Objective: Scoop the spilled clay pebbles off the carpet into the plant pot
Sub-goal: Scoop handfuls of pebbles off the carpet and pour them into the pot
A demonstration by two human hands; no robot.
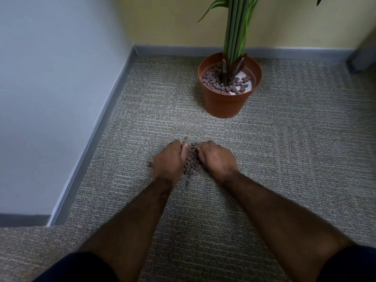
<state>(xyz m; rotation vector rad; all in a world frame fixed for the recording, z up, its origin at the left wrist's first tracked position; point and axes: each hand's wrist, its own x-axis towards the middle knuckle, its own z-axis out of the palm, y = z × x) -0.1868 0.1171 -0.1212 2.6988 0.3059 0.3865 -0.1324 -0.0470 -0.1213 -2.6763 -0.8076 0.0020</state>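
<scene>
Both hands, the left hand (168,159) and right hand (215,157), cup around a heap of pebbles (191,161) on the carpet (284,139), so most still need lifting into the pot (225,102) farther ahead.

A grey skirting board (95,127) runs along a pale blue wall (53,82) to meet a yellow wall (173,19) at the corner.
</scene>
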